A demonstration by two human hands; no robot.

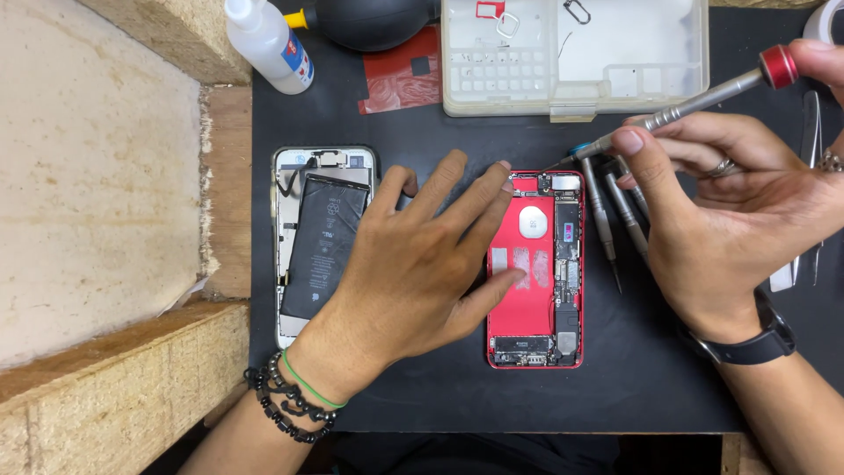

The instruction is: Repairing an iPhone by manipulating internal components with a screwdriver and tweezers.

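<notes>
An opened red phone shell lies face up on a black mat, its inner boards showing along the right side. My left hand rests flat on the mat, fingers spread, fingertips holding the shell's left edge. My right hand grips a slim metal screwdriver with a red cap, its tip pointing at the shell's top right corner. A second opened phone with a black battery lies to the left of my left hand.
Two more screwdrivers lie right of the red shell. A clear parts tray, a black air blower, a white squeeze bottle and a red sheet sit at the back. Tweezers lie far right. Rough boards border the left.
</notes>
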